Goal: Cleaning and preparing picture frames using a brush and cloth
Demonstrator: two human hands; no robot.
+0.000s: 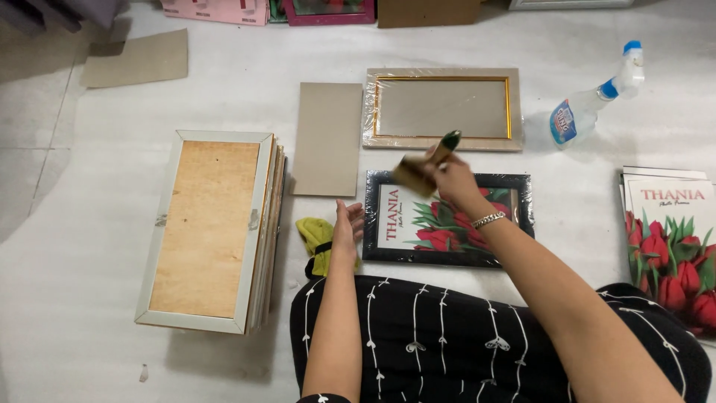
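Note:
My right hand (453,179) grips a paintbrush (426,164) with a dark green handle, its bristles blurred, above the top edge of a black picture frame (447,220) wrapped in plastic. The frame shows a print of red tulips and lies flat on the floor in front of me. My left hand (346,224) rests open at the frame's left edge, fingers apart, holding nothing. A yellow-green cloth (316,237) lies just left of that hand.
A beige frame with gold trim (443,109) lies behind the black one, a grey cardboard sheet (328,139) to its left. A stack of frames, backs up (209,230), sits at left. A spray bottle (593,101) and tulip prints (671,239) are at right.

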